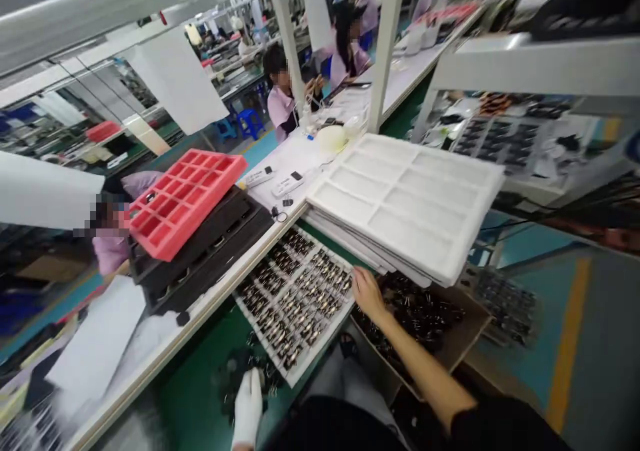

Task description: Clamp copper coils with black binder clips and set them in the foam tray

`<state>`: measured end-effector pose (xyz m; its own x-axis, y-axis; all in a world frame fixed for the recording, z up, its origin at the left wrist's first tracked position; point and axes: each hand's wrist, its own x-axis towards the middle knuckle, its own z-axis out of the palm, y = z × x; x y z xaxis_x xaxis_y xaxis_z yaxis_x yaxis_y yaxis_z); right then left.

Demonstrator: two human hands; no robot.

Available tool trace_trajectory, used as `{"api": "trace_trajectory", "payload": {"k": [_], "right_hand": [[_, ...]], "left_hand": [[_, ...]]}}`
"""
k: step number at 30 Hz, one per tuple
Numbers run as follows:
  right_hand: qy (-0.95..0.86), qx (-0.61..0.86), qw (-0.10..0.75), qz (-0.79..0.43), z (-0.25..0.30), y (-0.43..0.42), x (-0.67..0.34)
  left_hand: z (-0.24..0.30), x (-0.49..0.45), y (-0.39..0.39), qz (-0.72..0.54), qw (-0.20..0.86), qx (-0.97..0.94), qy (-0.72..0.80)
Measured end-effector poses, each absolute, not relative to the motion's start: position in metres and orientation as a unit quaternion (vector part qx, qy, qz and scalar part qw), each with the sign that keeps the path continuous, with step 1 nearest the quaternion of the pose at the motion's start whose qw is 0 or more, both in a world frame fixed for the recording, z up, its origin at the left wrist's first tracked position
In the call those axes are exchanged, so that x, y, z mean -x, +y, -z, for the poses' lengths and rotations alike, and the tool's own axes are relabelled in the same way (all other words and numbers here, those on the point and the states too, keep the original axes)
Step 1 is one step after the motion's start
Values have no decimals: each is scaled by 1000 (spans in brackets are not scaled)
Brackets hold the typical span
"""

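Observation:
My left hand, in a white glove, rests with fingers stretched flat on a pile of small dark parts at the bench's near edge. My bare right hand reaches to the far right corner of a white tray filled with several rows of small dark and metal parts. Its fingers curl at the tray's edge, under a stack of white foam trays. Whether they grip anything is hidden.
A red compartment tray lies on stacked black trays. A cardboard box of dark parts sits to the right. Other people work at benches behind. White posts rise from the bench. The floor is to the right.

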<state>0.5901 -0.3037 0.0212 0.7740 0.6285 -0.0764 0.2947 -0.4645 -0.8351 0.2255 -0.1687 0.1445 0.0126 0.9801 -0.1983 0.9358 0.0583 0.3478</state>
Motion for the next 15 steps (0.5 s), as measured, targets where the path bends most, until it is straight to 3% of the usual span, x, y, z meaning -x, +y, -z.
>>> {"api": "trace_trajectory", "payload": {"k": [7,15], "right_hand": [[-286,815,400,-305,-4,-243,-644],[-208,807,358,-422,-4,-184,-683]], "left_hand": [[-114,-252,-105,-113,167,-584,786],[-101,-295,-35,-61,243,-560,790]]}}
